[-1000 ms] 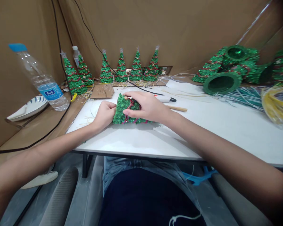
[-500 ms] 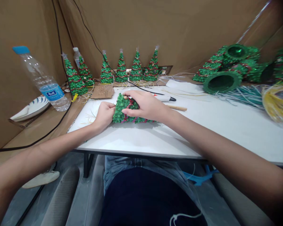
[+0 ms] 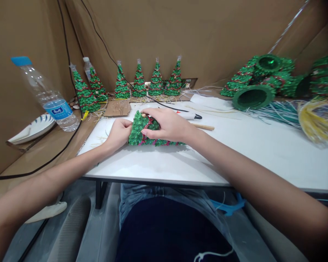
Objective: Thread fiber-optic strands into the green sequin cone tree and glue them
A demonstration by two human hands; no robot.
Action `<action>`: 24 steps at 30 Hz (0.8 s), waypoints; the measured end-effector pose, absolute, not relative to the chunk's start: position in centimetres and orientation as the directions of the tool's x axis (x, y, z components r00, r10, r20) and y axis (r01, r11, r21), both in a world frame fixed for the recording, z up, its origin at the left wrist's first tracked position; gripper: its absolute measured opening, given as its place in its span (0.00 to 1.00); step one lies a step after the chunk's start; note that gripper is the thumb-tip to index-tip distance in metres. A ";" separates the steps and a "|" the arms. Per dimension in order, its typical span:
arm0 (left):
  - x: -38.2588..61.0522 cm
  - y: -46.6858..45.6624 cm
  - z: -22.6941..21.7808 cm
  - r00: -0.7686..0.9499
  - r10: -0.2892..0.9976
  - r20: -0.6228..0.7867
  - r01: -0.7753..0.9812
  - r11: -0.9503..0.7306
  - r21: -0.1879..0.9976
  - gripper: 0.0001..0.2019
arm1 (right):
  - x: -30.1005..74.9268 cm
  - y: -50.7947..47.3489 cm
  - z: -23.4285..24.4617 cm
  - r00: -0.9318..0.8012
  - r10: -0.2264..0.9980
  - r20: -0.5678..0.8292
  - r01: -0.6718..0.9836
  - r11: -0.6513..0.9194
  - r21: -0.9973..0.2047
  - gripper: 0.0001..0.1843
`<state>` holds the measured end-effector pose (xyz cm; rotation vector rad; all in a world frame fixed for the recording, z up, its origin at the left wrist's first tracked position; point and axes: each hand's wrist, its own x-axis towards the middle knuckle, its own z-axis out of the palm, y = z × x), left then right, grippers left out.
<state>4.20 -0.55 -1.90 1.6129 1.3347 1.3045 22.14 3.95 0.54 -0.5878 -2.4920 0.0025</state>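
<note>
A small green sequinned tree (image 3: 142, 133) with red trim lies on its side on the white table (image 3: 235, 153). My left hand (image 3: 118, 134) is closed on its wide base end at the left. My right hand (image 3: 168, 125) lies over the top of the tree, fingers curled and pressing on it, thumb along the near side. The tree's tip is hidden under my right hand.
Several finished little trees (image 3: 139, 82) stand in a row at the back. A water bottle (image 3: 49, 98) and a plate (image 3: 32, 128) sit at the left. A pen (image 3: 190, 115) and wooden stick (image 3: 203, 127) lie behind my hand. Larger green cones (image 3: 253, 95) and straw bundles (image 3: 314, 120) fill the right.
Both hands stay on the lying tree; my right fingers have shifted slightly along it. The view has tilted a little.
</note>
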 end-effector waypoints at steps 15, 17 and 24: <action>4.0 -0.1 -1.9 0.034 0.954 0.299 0.296 -0.296 0.908 0.23 | 22.1 3.8 0.4 -0.721 0.413 0.557 0.419 0.899 -0.126 0.30; 4.1 -0.2 -1.9 0.029 0.956 0.291 0.292 -0.287 0.912 0.23 | 22.1 3.7 0.4 -0.710 0.420 0.565 0.429 0.895 -0.125 0.31; 4.2 -0.3 -1.8 0.013 0.964 0.264 0.281 -0.257 0.925 0.22 | 21.9 3.6 0.2 -0.671 0.436 0.600 0.416 0.891 -0.182 0.28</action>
